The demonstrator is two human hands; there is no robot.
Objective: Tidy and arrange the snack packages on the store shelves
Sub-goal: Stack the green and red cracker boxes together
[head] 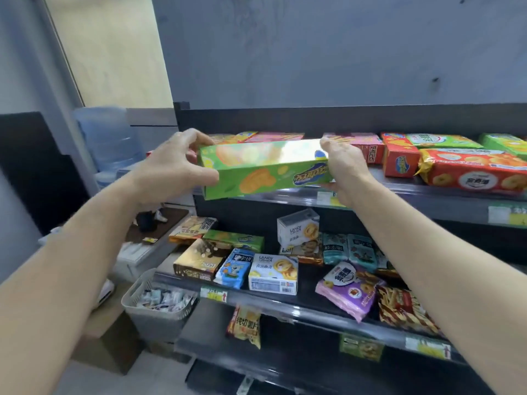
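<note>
A long green snack box (pixel 265 169) with yellow biscuit pictures is held level in front of the top shelf (pixel 399 195). My left hand (pixel 174 166) grips its left end, thumb below and fingers over the top. At the right end my right hand (pixel 342 163) holds the box the same way. Behind the box lie pink and red boxes (pixel 368 146) and a red biscuit bag (pixel 473 172) on the top shelf. The middle shelf (pixel 308 305) carries several mixed packages, among them a white cookie box (pixel 273 273) and a purple bag (pixel 349 290).
A grey plastic basket (pixel 159 312) with small wrapped items stands at the left end of the shelving. A yellow chip bag (pixel 245 325) hangs below the middle shelf. A blue water jug (pixel 105 138) stands at the back left. A cardboard box (pixel 111 340) is on the floor.
</note>
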